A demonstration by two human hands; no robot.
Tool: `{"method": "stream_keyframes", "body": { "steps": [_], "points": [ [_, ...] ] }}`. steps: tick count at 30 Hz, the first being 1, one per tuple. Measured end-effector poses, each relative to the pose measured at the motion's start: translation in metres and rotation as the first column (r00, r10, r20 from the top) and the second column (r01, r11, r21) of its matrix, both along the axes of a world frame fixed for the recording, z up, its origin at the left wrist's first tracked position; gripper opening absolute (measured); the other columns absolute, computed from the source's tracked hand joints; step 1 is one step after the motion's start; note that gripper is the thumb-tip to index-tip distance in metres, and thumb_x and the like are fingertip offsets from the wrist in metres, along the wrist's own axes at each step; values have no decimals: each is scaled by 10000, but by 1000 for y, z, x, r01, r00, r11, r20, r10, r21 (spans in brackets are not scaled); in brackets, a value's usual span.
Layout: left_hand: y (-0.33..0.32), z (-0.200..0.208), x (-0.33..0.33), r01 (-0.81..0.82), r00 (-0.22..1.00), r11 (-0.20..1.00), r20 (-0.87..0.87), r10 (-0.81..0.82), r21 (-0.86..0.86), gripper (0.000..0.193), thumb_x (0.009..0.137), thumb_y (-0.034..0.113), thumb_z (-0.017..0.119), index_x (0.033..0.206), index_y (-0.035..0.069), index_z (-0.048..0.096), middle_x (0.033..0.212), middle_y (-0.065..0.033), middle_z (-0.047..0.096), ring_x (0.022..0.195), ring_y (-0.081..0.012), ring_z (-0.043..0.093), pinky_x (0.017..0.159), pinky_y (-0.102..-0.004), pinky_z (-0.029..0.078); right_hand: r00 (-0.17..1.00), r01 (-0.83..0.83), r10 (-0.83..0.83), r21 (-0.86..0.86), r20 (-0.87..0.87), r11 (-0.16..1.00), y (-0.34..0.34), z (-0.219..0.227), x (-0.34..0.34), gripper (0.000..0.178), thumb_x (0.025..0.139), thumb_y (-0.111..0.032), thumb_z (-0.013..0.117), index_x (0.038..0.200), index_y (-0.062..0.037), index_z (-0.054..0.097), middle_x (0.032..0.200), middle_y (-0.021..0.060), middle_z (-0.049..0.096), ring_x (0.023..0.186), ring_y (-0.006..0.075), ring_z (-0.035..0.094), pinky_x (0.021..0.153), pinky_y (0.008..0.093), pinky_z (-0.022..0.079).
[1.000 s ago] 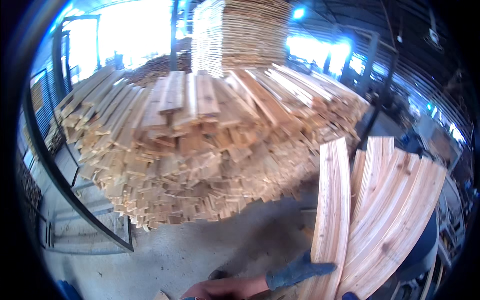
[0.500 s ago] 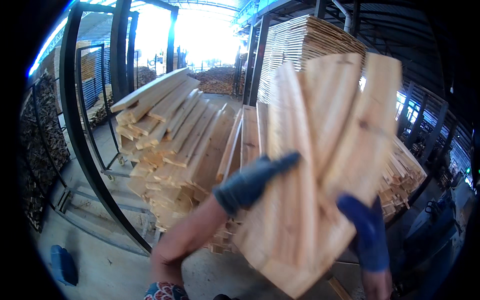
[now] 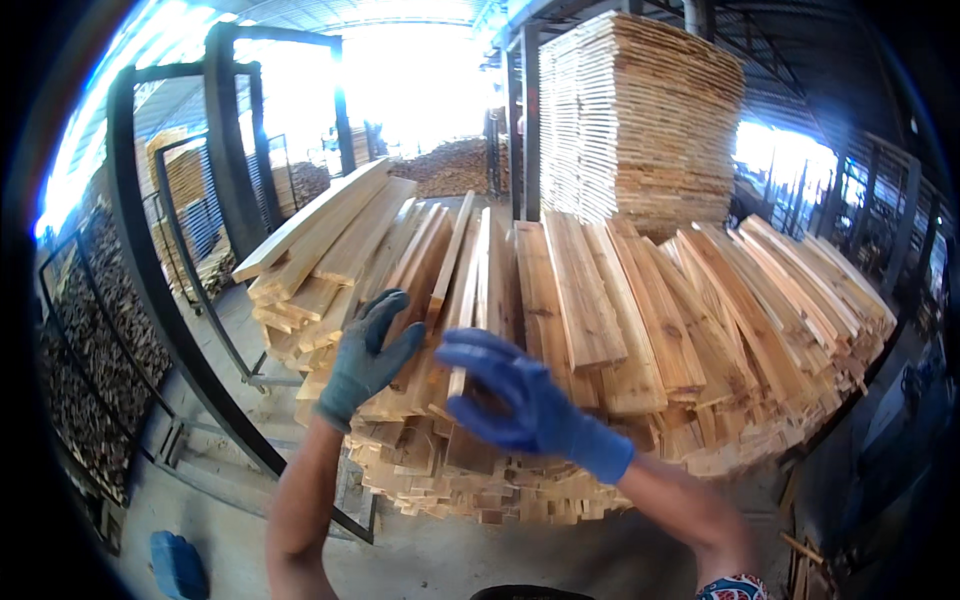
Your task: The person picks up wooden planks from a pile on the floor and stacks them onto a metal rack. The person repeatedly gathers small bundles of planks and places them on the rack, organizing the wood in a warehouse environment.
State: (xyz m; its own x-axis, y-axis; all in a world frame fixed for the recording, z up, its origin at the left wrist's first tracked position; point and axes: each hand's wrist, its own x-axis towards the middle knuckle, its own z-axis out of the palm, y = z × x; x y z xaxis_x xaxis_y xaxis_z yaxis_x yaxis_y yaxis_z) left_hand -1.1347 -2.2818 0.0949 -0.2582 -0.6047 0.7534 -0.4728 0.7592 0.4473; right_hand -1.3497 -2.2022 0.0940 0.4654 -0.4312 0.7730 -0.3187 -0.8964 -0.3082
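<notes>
The person's left hand (image 3: pixel 370 355), in a grey-green glove, is raised over the front left part of a broad pile (image 3: pixel 440 490) of sawn wood. Its fingers are held together and lifted, the thumb well apart from them, and no board shows in its grip. The right hand (image 3: pixel 510 390), in a blue glove (slightly blurred), is just beside it, over the middle of the pile's near edge. Its fingers curve loosely toward the left, with a clear gap to the thumb, and it too has hold of nothing visible. Whether either hand touches the wood underneath cannot be told.

The loose boards (image 3: pixel 585 300) lie across the top of the pile from its left edge to its right edge, their near ends uneven. A narrow strip (image 3: pixel 455 250) lies beyond the hands, and a thick pale board (image 3: pixel 320 225) rests highest at the left edge. Toward the right edge a reddish board (image 3: pixel 740 300) slants among the others.

Beyond the pile's far edge stands a tall squared stack (image 3: pixel 670 130). Left of the pile is a dark metal frame (image 3: pixel 163 300), and a blue object (image 3: pixel 178 565) is on the floor (image 3: pixel 420 560).
</notes>
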Motion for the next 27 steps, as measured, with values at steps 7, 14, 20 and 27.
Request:
{"method": "stream_keyframes", "body": {
  "steps": [7,14,20,27],
  "points": [
    [-24,-16,-3,-41,944,999,-327,48,30,154,840,39,597,970,-26,647,1026,-102,637,965,-173,588,856,-284,444,888,313,-405,-360,-216,879,52,-39,32,460,838,-282,487,1255,-88,495,1432,133,315,1341,274,264,1118,489,144],
    [-11,4,-37,-17,1000,1000,-14,17,3,254,839,117,630,1041,-37,614,1058,-114,617,967,-201,586,870,-291,442,906,420,-420,-200,45,885,-19,-85,33,308,829,-183,498,1092,-50,585,1354,144,422,1297,312,308,1102,453,194],
    [-33,45,-61,-156,966,987,205,159,-31,527,786,303,690,1162,-42,559,1110,-189,601,1023,-263,582,871,-332,441,825,404,-493,-322,-276,856,33,-80,30,291,782,-258,557,985,-65,635,1181,130,556,1181,300,448,1074,503,221],
    [-65,50,-62,-474,675,879,619,402,-54,500,767,416,609,1127,69,606,1046,-192,622,997,-331,585,865,-410,449,948,274,-263,43,-179,961,119,-133,-6,312,792,-303,581,1029,-103,618,1054,100,604,1024,265,554,927,427,408]
  ]
}}
